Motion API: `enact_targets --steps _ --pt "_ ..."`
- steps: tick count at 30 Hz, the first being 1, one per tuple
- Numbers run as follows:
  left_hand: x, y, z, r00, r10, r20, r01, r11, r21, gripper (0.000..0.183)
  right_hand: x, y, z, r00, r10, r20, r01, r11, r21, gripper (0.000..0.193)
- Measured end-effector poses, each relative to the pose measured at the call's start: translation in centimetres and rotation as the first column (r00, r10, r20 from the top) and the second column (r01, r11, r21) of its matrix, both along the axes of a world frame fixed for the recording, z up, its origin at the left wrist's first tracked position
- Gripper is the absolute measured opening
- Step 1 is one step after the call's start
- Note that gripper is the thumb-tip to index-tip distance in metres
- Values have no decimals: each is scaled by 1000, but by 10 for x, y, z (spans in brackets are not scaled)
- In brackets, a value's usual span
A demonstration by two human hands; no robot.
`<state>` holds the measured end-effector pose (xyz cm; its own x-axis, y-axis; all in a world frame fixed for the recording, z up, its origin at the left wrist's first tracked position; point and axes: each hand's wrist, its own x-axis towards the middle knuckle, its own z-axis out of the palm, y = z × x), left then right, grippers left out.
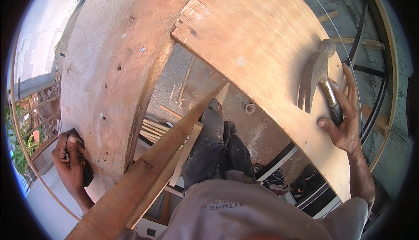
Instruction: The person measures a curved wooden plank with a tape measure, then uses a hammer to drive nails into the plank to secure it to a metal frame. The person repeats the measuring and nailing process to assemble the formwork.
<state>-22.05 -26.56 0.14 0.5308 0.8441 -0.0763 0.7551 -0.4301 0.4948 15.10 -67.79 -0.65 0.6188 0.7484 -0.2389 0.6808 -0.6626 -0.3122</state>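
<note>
A claw hammer [321, 70] is at the right over a light plywood panel [262, 39], its head toward the far side and its claw toward the middle. My right hand [347, 118] has the dark grip of its handle between the thumb and loosely bent, spread fingers. At the left, my left hand [70, 161] is closed around a small black object with a bit of yellow [87, 170], its kind mostly hidden by the fingers. That hand is beside the near left edge of a worn, nail-marked wooden panel [104, 83].
Between the panels is a gap, with my legs [214, 148] below. A thick wooden beam [148, 166] slants through it. Several wood strips [152, 129] and a small cup-like thing [250, 108] lie lower down. Dark cables [377, 105] run at the right.
</note>
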Motion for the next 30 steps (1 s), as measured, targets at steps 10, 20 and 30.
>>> enact_targets --steps 10,20,30 --pt "8 -5 16 919 -41 393 -5 993 115 35 -12 4 1 995 -75 71 71 996 54 83" --pt "-90 -12 115 642 163 749 -364 925 111 20 -5 -5 -14 983 -15 181 -8 992 123 84" --pt "-156 -67 190 614 320 721 -499 866 41 17 0 -9 -20 984 1 180 -33 985 171 80"
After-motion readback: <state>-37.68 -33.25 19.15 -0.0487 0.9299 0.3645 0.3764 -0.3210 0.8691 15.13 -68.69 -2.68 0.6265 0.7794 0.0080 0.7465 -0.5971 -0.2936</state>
